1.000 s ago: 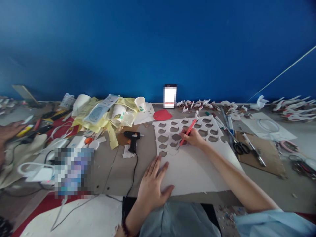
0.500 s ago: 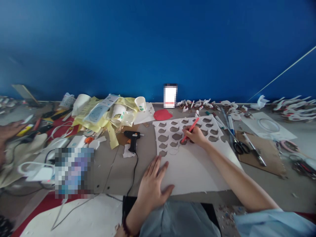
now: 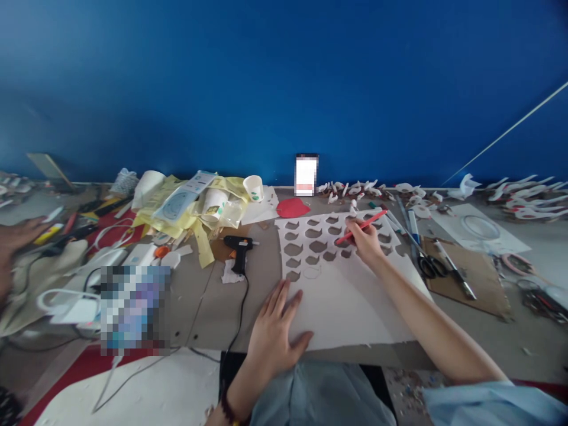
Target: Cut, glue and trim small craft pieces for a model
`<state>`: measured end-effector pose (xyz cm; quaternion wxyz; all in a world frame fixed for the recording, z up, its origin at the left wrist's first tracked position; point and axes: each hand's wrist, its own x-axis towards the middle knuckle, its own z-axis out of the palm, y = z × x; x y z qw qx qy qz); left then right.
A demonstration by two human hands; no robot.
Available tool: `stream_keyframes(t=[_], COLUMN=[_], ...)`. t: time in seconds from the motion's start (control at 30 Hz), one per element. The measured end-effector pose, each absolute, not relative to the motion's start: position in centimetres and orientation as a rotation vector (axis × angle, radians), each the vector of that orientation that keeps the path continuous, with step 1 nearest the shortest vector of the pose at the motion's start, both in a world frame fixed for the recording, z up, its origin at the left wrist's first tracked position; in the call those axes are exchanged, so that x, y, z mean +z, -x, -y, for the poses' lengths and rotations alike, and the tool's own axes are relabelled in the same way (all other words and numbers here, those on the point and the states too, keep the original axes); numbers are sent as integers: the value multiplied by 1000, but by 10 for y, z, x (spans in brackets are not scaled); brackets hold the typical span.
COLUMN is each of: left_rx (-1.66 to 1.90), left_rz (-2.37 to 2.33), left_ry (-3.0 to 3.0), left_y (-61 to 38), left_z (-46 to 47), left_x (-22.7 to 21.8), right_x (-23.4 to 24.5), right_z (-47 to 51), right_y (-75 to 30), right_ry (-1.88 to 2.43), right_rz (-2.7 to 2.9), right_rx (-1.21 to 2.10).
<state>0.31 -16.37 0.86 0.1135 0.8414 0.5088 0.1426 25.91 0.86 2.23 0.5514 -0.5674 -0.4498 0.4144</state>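
A large white sheet (image 3: 341, 302) with several shapes cut out of it lies on the table in front of me. My left hand (image 3: 273, 337) lies flat with spread fingers on the sheet's near left corner. My right hand (image 3: 366, 239) is closed around a red pen (image 3: 360, 227), held nearly level above the cut-out holes at the sheet's far right. A faint drawn outline (image 3: 312, 272) sits on the sheet below the holes.
A black glue gun (image 3: 237, 247) with its cord lies left of the sheet. Paper cups and yellow packaging (image 3: 195, 207) are piled beyond. Scissors (image 3: 428, 263), markers and a brown board (image 3: 470, 275) lie right. Another person's hand (image 3: 18, 234) rests at far left.
My right hand has lifted the pen off the drawn outline and moved up and to the right over the holes, tilting the pen flatter. My left hand has stayed put.
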Motion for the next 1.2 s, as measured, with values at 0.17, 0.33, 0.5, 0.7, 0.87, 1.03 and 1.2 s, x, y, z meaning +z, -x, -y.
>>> stream_keyframes(t=[0.17, 0.33, 0.5, 0.7, 0.87, 1.03, 1.2], left_rx=[441, 447, 463, 413, 390, 411, 431], left_rz=[-1488, -1498, -1489, -1484, -1485, -1486, -1484], left_ry=[-2488, -2484, -2480, -2438, -2425, -2437, -2443], left_y=[-4, -5, -5, -3, -3, -3, -3], left_z=[163, 164, 164, 164, 164, 164, 164], left_x=[10, 10, 9, 9, 10, 11, 10], right_x=[53, 72, 45, 20, 19, 18, 17], right_z=[9, 35, 51, 53, 56, 58, 58], right_y=[-261, -257, -261, -266, -263, -263, -263], right_ry=[1353, 1244, 1259, 1311, 1310, 1344, 1372], right_rz=[1111, 1371, 1544, 1595, 1617, 1674, 1676], right_rx=[980, 1219, 1202, 1116, 1107, 1143, 1117])
